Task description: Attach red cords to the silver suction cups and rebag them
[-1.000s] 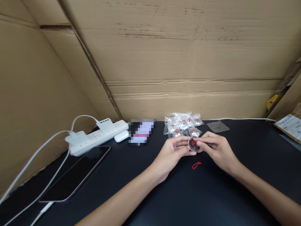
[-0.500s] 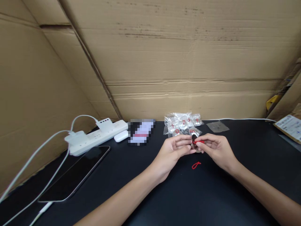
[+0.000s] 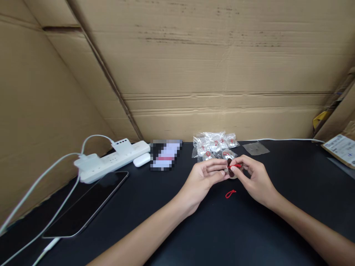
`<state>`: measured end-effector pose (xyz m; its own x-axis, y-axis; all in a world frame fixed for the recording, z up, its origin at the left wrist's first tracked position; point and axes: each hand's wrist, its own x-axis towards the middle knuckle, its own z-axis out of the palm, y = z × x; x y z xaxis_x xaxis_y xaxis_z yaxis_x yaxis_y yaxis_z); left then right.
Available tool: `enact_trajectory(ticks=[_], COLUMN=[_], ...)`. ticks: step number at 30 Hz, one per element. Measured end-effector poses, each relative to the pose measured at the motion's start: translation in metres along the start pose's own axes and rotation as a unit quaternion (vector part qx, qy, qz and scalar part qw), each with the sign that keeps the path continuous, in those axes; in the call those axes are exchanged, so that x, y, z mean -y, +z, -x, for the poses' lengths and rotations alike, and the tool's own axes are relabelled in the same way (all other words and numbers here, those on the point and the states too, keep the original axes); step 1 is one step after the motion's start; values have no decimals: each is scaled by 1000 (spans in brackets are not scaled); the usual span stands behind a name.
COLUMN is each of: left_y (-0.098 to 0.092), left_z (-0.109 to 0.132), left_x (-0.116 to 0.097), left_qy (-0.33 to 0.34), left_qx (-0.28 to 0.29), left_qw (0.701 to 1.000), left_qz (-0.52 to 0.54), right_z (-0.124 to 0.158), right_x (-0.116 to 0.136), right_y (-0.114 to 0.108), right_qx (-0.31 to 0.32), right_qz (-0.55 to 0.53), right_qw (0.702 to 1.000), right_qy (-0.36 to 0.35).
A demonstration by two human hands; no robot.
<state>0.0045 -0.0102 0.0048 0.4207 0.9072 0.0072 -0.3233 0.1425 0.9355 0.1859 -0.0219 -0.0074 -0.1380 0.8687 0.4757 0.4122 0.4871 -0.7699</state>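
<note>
Between my hands is a small round disc [image 3: 229, 170], dark on the side that shows and shiny at its rim. My left hand [image 3: 203, 177] is closed on its left edge with thumb and fingertips. My right hand [image 3: 251, 177] pinches a thin red cord [image 3: 236, 166] against the disc's face; whether the cord is fastened to it I cannot tell. Just below the hands, a separate red cord loop [image 3: 230, 194] lies on the black table [image 3: 222, 236]. Behind them are several clear plastic bags [image 3: 215, 144] with round silvery pieces and red cords inside.
A flat empty-looking clear bag [image 3: 256, 148] lies behind my right hand. To the left are a blurred-out phone-like item [image 3: 166, 155], a white case [image 3: 142, 160], a power strip [image 3: 111, 162] with cables and a dark tablet [image 3: 88, 205]. Cardboard walls [image 3: 222, 74] stand behind; a labelled parcel [image 3: 341, 147] is right.
The right-hand fingers have shifted slightly at the disc, and the disc has turned a little. My left hand keeps its hold. The view has moved very slightly.
</note>
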Motion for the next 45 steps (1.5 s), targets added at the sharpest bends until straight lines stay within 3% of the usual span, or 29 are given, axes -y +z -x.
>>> enact_trajectory(ticks=[22,30,45], left_y=[3,3,5], left_z=[1,1,1], left_x=[0,1,1], left_qy=[26,30,72], left_qx=[-28,-13,0], left_qw=[999,999,995], left_qz=[-25,-29,-71], right_z=[2,6,6], right_x=[11,13,18], right_y=[3,4,6], right_qx=[-3,2,-11], right_qz=[44,29,31], right_qw=[998,997,999], right_qy=[-40,-66,-33])
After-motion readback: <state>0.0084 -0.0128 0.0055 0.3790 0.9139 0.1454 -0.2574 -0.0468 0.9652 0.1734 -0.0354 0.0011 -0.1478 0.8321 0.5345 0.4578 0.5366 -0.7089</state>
